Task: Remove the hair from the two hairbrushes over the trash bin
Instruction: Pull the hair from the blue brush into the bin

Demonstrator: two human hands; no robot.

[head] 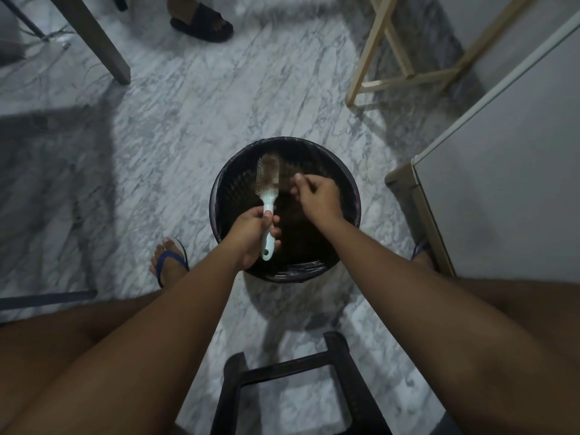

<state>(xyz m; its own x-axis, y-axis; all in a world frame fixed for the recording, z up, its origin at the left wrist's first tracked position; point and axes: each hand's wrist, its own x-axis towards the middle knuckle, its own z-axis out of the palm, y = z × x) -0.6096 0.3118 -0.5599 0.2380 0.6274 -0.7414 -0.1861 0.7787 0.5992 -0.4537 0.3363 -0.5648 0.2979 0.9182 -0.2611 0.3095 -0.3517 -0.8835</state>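
A round black trash bin (348,196) with a dark liner stands on the floor between my feet. Over its opening my left hand (251,237) grips the pale handle of a light blue-white hairbrush (269,183). The brush head points away from me and carries a brown mat of hair among its bristles. My right hand (317,196) hovers just right of the brush head, fingers pinched together; strands between the fingertips are too fine to make out. Only one hairbrush is in view.
A dark plastic stool (342,372) sits close in front of me. A white cabinet (502,183) stands at the right, a wooden frame (386,48) at the far right, a table leg (94,39) at the far left. Another person's sandalled foot (201,18) rests at the top.
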